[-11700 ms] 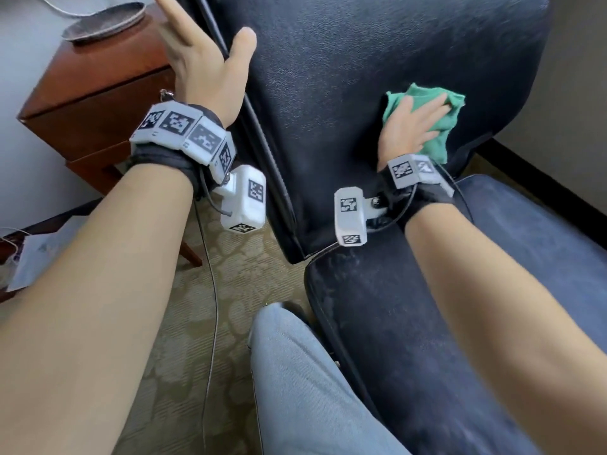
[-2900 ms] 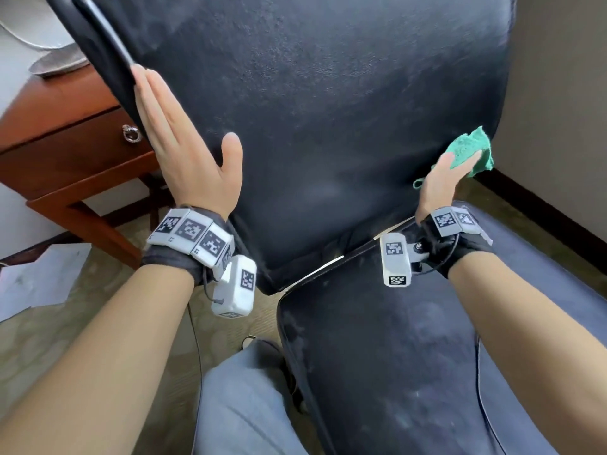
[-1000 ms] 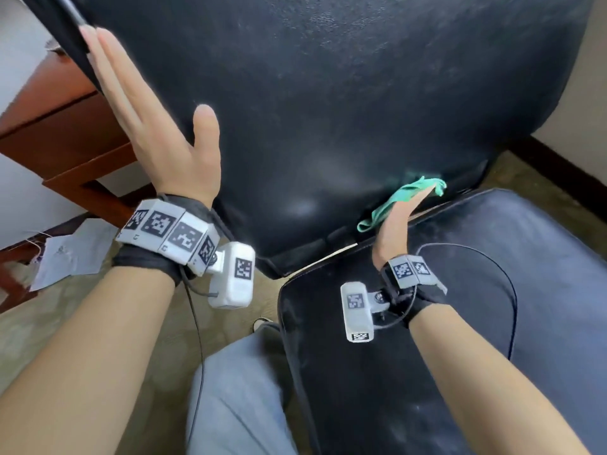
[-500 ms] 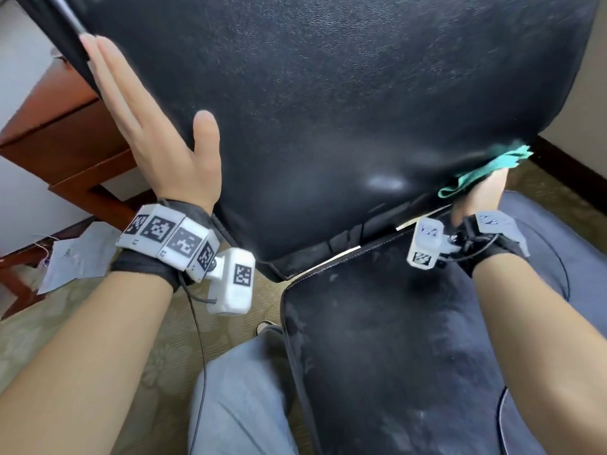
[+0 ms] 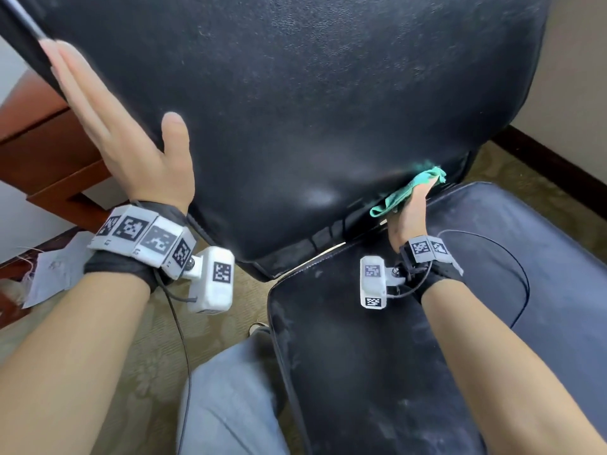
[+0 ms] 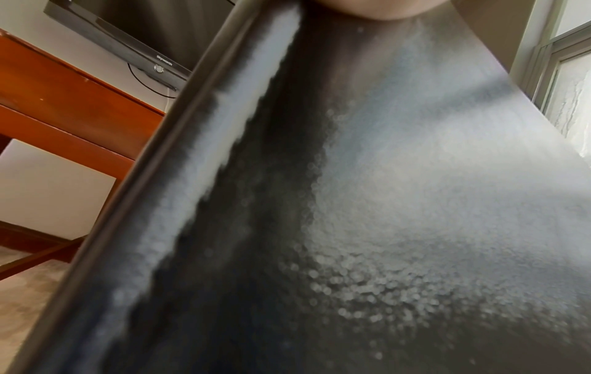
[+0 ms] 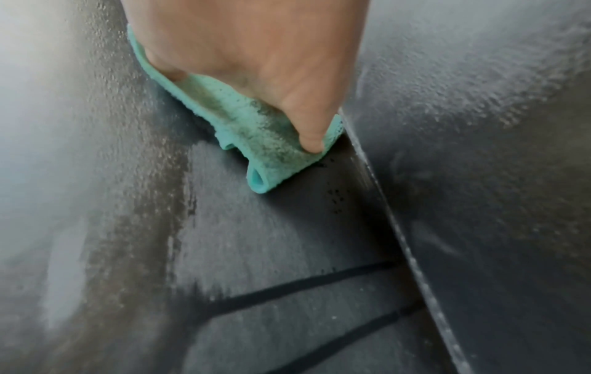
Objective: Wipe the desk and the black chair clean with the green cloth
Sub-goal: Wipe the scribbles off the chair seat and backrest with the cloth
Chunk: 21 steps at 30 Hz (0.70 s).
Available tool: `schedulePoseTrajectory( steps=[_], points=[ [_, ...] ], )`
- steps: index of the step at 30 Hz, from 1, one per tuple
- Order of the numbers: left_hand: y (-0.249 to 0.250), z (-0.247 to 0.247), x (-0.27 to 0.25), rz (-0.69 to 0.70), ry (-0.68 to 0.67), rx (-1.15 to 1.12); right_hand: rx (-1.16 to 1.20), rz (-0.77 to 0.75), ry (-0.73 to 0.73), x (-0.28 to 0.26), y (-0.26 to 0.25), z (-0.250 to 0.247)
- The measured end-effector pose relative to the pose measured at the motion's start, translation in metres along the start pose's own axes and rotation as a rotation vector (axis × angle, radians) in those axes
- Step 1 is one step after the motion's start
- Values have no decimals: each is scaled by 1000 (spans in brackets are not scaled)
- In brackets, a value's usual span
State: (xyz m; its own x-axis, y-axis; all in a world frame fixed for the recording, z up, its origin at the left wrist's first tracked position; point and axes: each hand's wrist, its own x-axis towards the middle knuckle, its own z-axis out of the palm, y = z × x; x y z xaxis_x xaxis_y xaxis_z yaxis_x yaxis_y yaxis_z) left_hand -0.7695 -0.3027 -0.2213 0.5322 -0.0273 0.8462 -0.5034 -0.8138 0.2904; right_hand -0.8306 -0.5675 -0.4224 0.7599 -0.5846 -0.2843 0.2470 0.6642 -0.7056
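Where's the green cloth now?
In the head view the green cloth is on the right, pressed by the right hand against the bottom of the backrest, just above the seat.

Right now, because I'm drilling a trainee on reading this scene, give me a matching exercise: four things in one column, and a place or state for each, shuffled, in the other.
Things
1. left hand
2. crumpled green terry cloth
3. reddish-brown wooden desk
4. black leather chair seat

Places or states
A. speckled with pale dust, below the black leather backrest
B. flat, fingers straight, against the backrest's left edge
C. pressed under the right hand, low on the backrest
D. beyond the chair on the left, touched by neither hand

Pairs: 1-B, 2-C, 3-D, 4-A
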Motion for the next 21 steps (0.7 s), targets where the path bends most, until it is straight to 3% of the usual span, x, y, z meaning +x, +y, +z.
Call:
schedulePoseTrajectory(
  steps=[6,9,12,19,21],
  points=[
    [4,-2,0,0,-44,-27,135,13,-28,18,-4,1],
    [8,-3,0,21,-31,-21,6,34,32,28,-3,4],
    [7,-2,0,5,-40,-22,-26,75,3,38,4,-4],
    [7,1,1,-2,-37,-42,-137,-30,90,48,-3,-9],
    [9,1,2,57,-36,-46,-1,-11,111,41,-15,-1]
  ],
)
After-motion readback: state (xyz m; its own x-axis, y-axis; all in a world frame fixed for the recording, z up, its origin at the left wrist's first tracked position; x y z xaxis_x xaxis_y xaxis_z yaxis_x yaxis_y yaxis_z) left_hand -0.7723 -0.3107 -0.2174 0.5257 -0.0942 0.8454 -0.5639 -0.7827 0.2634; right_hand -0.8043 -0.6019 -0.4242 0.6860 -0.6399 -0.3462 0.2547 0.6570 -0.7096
